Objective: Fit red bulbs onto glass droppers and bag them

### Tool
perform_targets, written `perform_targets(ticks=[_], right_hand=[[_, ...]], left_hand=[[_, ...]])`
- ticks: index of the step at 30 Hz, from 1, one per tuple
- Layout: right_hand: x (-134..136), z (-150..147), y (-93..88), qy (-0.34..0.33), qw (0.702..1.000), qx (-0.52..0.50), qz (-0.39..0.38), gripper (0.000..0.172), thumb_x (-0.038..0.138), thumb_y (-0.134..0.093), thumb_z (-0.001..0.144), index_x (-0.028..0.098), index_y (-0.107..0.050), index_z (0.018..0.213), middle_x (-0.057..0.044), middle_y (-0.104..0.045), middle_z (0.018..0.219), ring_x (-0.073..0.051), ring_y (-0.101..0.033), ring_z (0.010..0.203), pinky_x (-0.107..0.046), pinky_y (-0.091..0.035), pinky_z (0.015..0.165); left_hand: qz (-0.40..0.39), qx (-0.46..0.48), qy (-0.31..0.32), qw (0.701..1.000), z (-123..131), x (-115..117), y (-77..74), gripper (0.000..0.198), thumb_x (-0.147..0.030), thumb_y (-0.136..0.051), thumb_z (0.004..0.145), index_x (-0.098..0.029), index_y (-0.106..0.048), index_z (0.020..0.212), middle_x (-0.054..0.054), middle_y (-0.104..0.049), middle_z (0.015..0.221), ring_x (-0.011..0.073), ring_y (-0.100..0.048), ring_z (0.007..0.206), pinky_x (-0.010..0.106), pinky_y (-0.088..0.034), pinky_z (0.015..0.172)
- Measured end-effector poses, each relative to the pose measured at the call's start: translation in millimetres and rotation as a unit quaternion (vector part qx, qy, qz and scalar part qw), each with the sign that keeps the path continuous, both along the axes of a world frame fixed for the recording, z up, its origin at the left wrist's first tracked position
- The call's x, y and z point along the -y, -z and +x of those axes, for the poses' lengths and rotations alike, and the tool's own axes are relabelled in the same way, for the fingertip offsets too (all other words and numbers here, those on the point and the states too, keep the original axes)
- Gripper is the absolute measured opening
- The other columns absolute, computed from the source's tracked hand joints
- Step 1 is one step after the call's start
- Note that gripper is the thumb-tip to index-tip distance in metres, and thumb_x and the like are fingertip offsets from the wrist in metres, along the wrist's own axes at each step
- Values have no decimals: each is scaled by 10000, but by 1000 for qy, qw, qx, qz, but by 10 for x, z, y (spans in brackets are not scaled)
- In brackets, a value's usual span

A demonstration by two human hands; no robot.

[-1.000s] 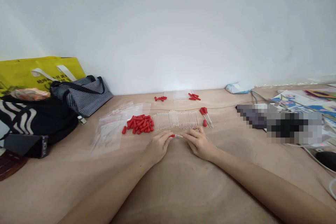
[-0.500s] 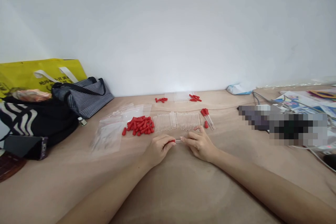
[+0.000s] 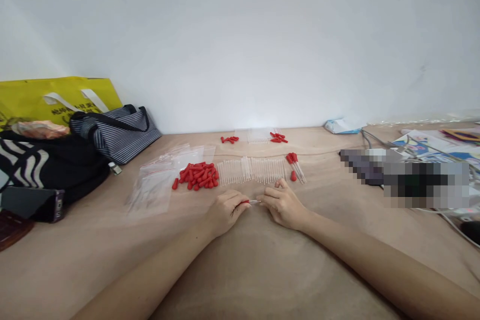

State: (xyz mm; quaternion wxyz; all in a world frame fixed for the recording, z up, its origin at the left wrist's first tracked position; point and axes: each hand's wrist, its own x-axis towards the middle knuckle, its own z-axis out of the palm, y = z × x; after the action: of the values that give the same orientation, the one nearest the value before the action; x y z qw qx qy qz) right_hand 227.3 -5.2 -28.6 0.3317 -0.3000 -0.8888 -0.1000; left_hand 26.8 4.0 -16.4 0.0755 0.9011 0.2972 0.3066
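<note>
A red rubber dropper bulb (image 3: 245, 202) is pinched in my left hand (image 3: 227, 212), mostly covered by the fingers. From it a thin clear dropper tube (image 3: 254, 202) runs across to my right hand (image 3: 285, 209), whose thumb and fingers close on its other end. How deep the tube sits in the bulb is hidden. Beyond my left hand lies a pile of red bulbs (image 3: 200, 176). Clear tubes (image 3: 232, 172) lie side by side in a row past both hands. Droppers with red bulbs (image 3: 296, 160) are bunched at the row's right, with a red bulb (image 3: 293, 176) beside them.
Clear zip bags (image 3: 153, 185) lie left of the pile. More red bulbs (image 3: 278, 137) and tubes sit near the wall. A striped bag (image 3: 118, 135), a black bag (image 3: 63, 170) and a small bottle (image 3: 115, 168) stand left. Cables and papers (image 3: 423, 142) cover the right side.
Both hands keep their grips and have barely moved. The tube between them now tilts slightly up toward my right hand. The whole view has shifted a little.
</note>
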Motion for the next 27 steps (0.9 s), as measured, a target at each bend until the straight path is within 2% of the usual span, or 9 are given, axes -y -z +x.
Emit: perform_targets(ticks=[5,13,20,27], right_hand=[[-5,-4,-5,-9,1000,10,-12,253,106,-355,824,145,-600,776,-25,-517,656,-116,-391,581,-278,-245,636],[-1,-47,-24,-16,997,-21,-76,248,150,-352,851,145,-597,811,-35,-534,680,-123,-422,614,-272,-276,634],[-24,-83,-1,-21,997,0,-76,255,170,-350,860,150,-596,795,-29,-524,666,-118,-429,601,-273,-284,637],[-49,-45,-48,-5,997,16,-69,236,226,-379,872,163,-607,887,-29,-549,698,-126,-462,662,-276,-272,640]], left_hand=[[-1,-9,2,1000,18,12,-13,201,-240,-416,852,-150,-579,778,43,-621,726,151,-573,709,267,-458,665],[-5,1,12,1000,36,-2,-6,186,-239,-413,852,-150,-562,785,46,-621,737,147,-568,705,265,-454,660],[-4,-9,23,1000,48,13,-7,208,-241,-404,855,-151,-566,761,48,-614,729,151,-562,706,271,-450,659],[-6,19,18,1000,22,-48,1,159,-233,-450,840,-157,-581,795,32,-628,733,142,-562,705,277,-449,692]])
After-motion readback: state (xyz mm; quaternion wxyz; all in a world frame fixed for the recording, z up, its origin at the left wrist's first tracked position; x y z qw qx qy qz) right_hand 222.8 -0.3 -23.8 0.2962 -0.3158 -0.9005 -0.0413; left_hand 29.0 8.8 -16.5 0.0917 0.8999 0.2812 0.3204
